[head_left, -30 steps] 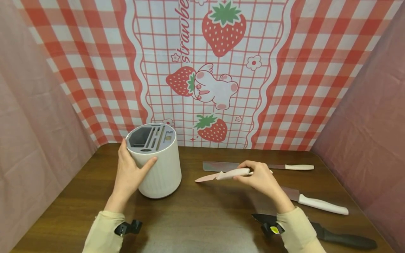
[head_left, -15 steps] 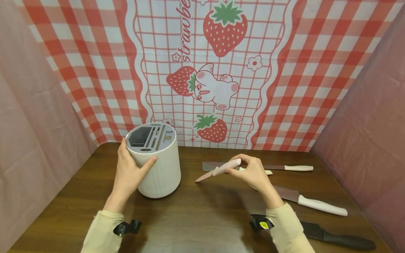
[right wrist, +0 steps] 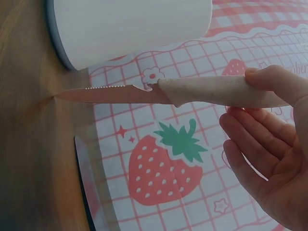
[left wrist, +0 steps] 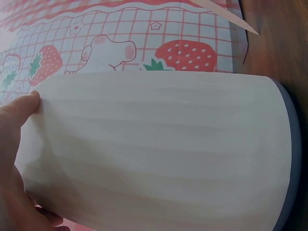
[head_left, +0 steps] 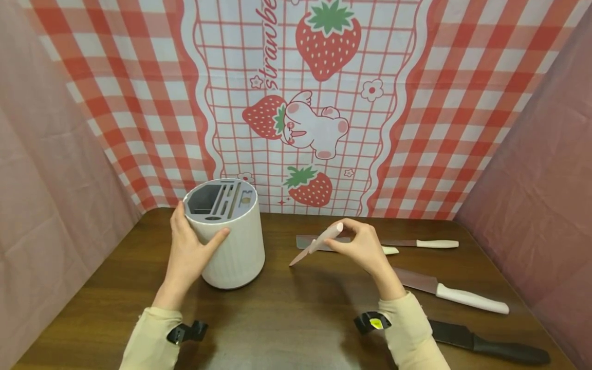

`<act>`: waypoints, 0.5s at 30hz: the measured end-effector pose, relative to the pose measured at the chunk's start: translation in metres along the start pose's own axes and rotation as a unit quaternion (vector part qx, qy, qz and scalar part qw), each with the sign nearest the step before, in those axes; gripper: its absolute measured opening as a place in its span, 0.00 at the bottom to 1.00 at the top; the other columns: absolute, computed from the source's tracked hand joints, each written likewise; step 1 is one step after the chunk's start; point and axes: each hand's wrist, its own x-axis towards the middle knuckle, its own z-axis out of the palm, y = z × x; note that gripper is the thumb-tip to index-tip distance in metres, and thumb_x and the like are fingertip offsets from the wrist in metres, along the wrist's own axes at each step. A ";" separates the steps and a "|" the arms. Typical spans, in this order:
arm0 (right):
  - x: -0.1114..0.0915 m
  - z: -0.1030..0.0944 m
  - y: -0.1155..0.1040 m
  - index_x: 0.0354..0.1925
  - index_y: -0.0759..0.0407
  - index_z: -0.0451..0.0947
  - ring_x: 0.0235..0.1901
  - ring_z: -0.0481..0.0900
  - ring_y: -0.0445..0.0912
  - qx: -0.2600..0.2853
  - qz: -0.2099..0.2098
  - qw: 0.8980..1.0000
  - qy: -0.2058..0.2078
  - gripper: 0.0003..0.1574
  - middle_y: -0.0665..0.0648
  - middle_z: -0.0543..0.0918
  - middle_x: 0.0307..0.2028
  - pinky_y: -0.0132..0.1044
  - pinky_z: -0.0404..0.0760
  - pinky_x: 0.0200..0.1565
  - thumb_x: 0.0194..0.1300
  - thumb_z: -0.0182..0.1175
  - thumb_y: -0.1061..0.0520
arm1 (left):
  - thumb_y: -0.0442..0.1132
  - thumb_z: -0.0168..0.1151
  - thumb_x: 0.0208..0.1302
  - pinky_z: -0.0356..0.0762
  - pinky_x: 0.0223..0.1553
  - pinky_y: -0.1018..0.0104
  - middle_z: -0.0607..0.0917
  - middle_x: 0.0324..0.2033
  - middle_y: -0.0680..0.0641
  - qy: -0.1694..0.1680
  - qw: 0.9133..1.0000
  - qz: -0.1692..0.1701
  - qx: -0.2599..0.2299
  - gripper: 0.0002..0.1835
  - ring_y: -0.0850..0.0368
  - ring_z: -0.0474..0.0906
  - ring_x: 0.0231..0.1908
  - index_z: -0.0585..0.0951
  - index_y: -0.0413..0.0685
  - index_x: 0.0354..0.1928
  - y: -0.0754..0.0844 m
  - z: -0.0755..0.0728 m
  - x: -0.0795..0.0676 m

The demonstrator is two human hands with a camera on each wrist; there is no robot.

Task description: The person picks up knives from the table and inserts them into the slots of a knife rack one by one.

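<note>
A white round knife block [head_left: 236,252] with a grey slotted top stands upright at the left of the table. Around its near left side my left hand [head_left: 187,252] is wrapped, thumb on the front wall and fingers near the rim; the left wrist view shows the thumb [left wrist: 21,108] on the ribbed wall. My right hand [head_left: 363,249] pinches the white handle of a small knife [head_left: 326,239] between thumb and fingertips. In the right wrist view its pinkish blade [right wrist: 115,95] has a serrated stretch and a notch. The knife slants tip-down, its tip close to the table.
Behind the right hand lie a long square-ended knife [head_left: 437,244] and another white-handled knife [head_left: 390,250], partly hidden. Nearer are a white-handled broad knife [head_left: 472,299] and a black knife [head_left: 511,350]. A strawberry-print cloth [head_left: 296,103] hangs behind the table.
My right hand has moved slightly left and tilted the small knife from nearly flat to steep, handle end up. The left hand and knife block have stayed in place.
</note>
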 end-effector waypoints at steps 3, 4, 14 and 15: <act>0.002 0.002 -0.002 0.34 0.50 0.80 0.34 0.81 0.46 -0.010 0.001 1.000 0.001 0.16 0.48 0.83 0.30 0.36 0.77 0.34 0.47 0.69 0.46 | 0.54 0.69 0.45 0.52 0.63 0.46 0.52 0.64 0.33 0.013 1.000 0.010 0.000 0.58 0.39 0.51 0.64 0.44 0.41 0.69 0.001 0.000 -0.001; 0.003 0.002 -0.003 0.35 0.50 0.79 0.34 0.80 0.45 -0.013 0.003 1.000 0.002 0.17 0.48 0.83 0.30 0.37 0.77 0.35 0.47 0.69 0.45 | 0.54 0.69 0.45 0.52 0.63 0.46 0.52 0.64 0.33 0.014 1.000 0.012 0.001 0.58 0.39 0.51 0.64 0.44 0.41 0.69 0.000 0.000 -0.001; 0.011 0.005 -0.011 0.35 0.52 0.79 0.34 0.79 0.41 -0.008 0.020 1.000 -0.006 0.17 0.48 0.83 0.30 0.38 0.76 0.36 0.46 0.70 0.47 | 0.48 0.71 0.44 0.52 0.64 0.45 0.49 0.66 0.34 0.001 1.000 0.021 0.012 0.57 0.43 0.45 0.67 0.45 0.38 0.69 -0.001 0.001 0.003; 0.012 0.005 -0.012 0.35 0.52 0.79 0.33 0.78 0.40 -0.009 0.020 1.000 -0.007 0.18 0.48 0.82 0.30 0.37 0.76 0.36 0.46 0.70 0.47 | 0.48 0.71 0.44 0.51 0.64 0.45 0.48 0.66 0.34 0.001 1.000 0.025 0.012 0.57 0.44 0.45 0.67 0.45 0.38 0.69 0.000 0.000 0.003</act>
